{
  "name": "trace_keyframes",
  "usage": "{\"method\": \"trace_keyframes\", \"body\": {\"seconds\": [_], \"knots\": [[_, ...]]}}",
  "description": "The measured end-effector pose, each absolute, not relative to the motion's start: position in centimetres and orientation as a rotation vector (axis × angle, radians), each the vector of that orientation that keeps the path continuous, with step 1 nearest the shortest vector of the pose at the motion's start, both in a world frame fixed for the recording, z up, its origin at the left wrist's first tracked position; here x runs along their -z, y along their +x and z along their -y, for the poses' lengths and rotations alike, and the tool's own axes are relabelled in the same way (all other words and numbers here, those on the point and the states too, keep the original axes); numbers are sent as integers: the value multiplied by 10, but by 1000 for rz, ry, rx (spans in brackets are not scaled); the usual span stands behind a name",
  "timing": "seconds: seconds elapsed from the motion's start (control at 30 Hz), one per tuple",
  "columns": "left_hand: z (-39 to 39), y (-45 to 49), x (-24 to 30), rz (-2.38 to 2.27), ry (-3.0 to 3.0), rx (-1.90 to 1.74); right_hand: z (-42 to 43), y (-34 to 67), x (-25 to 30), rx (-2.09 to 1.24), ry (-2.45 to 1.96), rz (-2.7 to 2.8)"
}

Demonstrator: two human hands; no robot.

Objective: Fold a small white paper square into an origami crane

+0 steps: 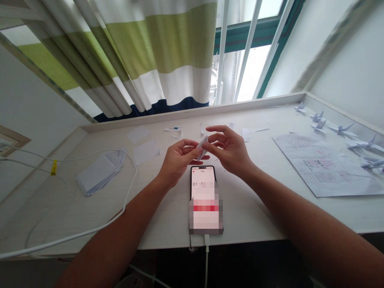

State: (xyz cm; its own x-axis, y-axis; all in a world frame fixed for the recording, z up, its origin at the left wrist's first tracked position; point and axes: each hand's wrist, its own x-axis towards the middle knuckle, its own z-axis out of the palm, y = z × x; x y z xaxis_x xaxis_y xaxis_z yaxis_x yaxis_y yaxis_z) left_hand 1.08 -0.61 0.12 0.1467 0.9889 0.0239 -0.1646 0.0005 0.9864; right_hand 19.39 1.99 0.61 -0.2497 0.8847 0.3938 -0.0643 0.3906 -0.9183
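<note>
Both hands meet above the desk's middle, pinching a small folded piece of white paper (203, 145) between them. My left hand (177, 159) grips its left side with curled fingers. My right hand (228, 149) holds the right side between thumb and fingers, the index finger stretched out above. Just below the hands a phone (205, 200) lies flat on the desk, its screen lit with a timer.
A stack of white paper sheets (97, 175) lies at the left, with loose sheets (146, 151) behind. White cables (90, 232) loop across the left desk. A printed sheet (324, 164) and several folded paper cranes (342, 129) sit at the right. Curtains and a window stand behind.
</note>
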Motion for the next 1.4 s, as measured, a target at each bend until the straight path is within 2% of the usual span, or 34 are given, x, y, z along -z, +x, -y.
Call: {"method": "trace_keyframes", "body": {"seconds": [0.3,0.5,0.83,1.17,1.4], "knots": [[10,14,-7,-1018,1179,-1191,-23,193,-1,-1248,-703,1495],[10,15,-8,-1057,1186,-1196,-21,193,-4,-1202,-703,1633],[10,14,-4,-998,1197,-1147,-20,188,-1,-1332,-670,1453],[12,20,5,-920,1242,-883,-23,191,0,-1403,-725,1275],[14,21,3,-1097,1432,-1174,-24,189,0,-1398,-677,1140]]}}
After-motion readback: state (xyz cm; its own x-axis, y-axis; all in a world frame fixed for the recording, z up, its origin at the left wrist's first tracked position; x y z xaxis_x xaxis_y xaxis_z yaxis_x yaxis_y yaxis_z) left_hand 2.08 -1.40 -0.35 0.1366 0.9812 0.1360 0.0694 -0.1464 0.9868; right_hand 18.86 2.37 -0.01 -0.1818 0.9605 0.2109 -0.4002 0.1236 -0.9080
